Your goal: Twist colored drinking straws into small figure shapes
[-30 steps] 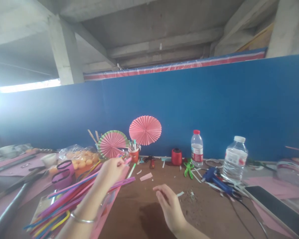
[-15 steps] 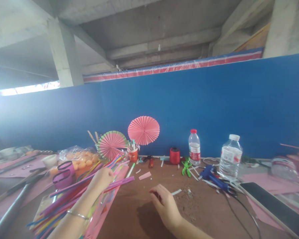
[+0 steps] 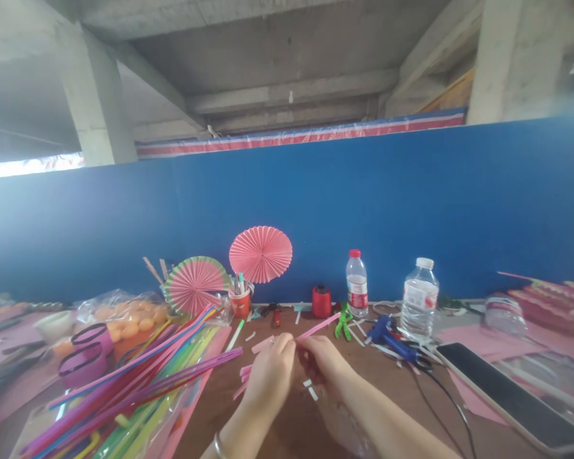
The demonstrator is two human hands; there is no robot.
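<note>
My left hand and my right hand meet over the middle of the table, fingertips pinched close together. Between them is a bundle of pink pipe cleaners; one end juts out up and to the right, and more pink ends show left of my left hand. My fingers hide the middle of the bundle. A blurred see-through film, perhaps its plastic bag, hangs below my right hand. Many-coloured pipe cleaners lie piled at the left, partly on plastic bags.
Pleated pink paper fans stand at the back near a pen cup. Further right are two water bottles, green clippers, a blue glue gun with its cable, and a phone. Orange balls lie bagged at left.
My left hand has left the pipe cleaner pile, moving right with pink pipe cleaners. My right hand has come up to meet it and now grips them too. The view has shifted right.
</note>
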